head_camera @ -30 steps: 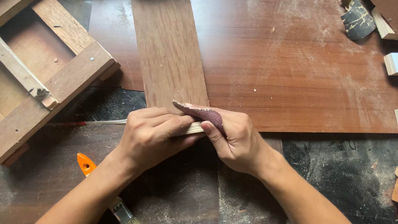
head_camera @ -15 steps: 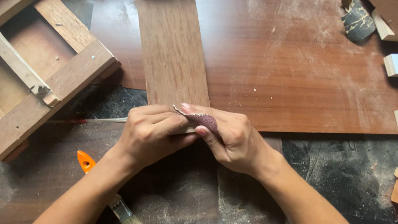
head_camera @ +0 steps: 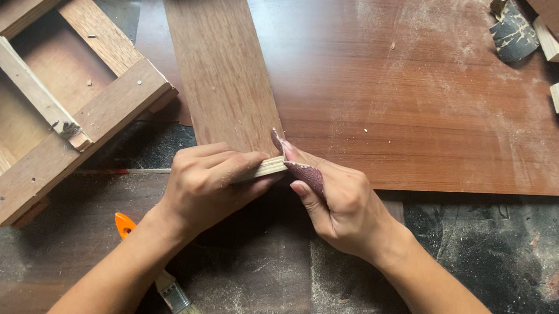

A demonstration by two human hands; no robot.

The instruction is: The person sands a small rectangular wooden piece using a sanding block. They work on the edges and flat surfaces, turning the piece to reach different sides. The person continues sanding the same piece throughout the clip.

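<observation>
Right, both hands meet at the near end of the long wood plank (head_camera: 216, 64), which lies on the tabletop (head_camera: 498, 226). Left hand (head_camera: 208, 184) is curled tight around a small pale wood strip (head_camera: 265, 169) – fingers on top, thumb under, strip poking out toward the right hand. Right hand (head_camera: 341, 204) pinches a folded piece of reddish-brown sandpaper (head_camera: 296, 163) against the strip's end; grip closed on it, the paper's tip sticking up past the fingers. Just right of the plank: a large dusty plywood sheet (head_camera: 431, 83). Left of the plank: a rough wooden frame (head_camera: 51, 108) with a loose slat across it. Nearer than the plank's end, partly under the left forearm – a paintbrush (head_camera: 179, 304) with an orange handle.
</observation>
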